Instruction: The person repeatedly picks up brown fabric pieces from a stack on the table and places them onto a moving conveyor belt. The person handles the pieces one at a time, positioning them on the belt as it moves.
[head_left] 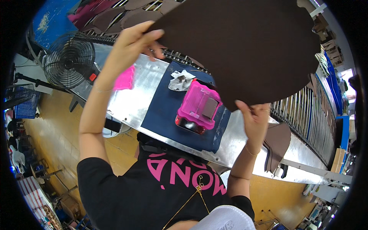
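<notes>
A large dark brown sheet (249, 50) with a curved, cut outline is held up in front of me. My left hand (134, 44) pinches its upper left corner, with the other fingers partly spread. At the lower edge my right hand (253, 119) grips the sheet between thumb and fingers, some of them hidden behind it. Below, on a dark blue mat (161, 111), stands a box with a bright pink plastic lid (191, 101); a small brown block (209, 108) rests on that lid. Crumpled white paper or cloth (181, 81) lies behind the box.
Beyond the metal table (130, 103) runs a roller conveyor (306, 115), with more brown cut pieces (136, 17) at its far left. Other brown pieces (279, 142) hang over the table's right side. A black wire fan (69, 61) and a pink plastic piece (125, 79) are at left.
</notes>
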Available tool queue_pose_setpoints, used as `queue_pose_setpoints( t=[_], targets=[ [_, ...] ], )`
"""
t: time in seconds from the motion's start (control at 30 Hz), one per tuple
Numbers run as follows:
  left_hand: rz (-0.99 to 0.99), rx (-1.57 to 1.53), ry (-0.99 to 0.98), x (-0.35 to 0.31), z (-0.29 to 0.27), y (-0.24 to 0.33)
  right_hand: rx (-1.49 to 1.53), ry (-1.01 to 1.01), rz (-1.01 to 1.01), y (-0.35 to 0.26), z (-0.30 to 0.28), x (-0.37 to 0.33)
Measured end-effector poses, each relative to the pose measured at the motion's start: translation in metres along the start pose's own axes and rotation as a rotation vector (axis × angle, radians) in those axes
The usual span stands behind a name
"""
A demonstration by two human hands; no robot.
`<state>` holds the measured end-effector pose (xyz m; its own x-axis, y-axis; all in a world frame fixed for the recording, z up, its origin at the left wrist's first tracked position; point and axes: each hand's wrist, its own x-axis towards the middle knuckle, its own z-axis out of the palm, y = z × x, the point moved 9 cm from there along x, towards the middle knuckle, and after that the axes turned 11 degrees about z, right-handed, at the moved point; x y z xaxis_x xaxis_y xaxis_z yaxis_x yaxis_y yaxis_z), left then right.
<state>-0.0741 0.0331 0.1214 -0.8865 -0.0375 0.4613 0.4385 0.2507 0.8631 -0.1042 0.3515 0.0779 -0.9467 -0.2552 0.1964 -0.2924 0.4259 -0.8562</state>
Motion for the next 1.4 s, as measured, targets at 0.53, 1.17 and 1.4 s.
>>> queue_pose_setpoints(
  t=[0.53, 1.17, 1.4],
  targets=[
    [-0.084, 0.475, -0.343, -0.052, 0.032, -0.037, -0.271, -0.113, -0.045, 0.035, 0.004, -0.044],
    [0.537, -0.046, -0.464, 0.069, 0.213, 0.063, -0.702, 0.257, 0.297, 0.000, -0.280, -0.088],
    [0.568, 0.322, -0.716, 0.072, 0.265, 0.017, -1.263, 0.070, -0.266, -0.083, -0.160, 0.018]
  ],
)
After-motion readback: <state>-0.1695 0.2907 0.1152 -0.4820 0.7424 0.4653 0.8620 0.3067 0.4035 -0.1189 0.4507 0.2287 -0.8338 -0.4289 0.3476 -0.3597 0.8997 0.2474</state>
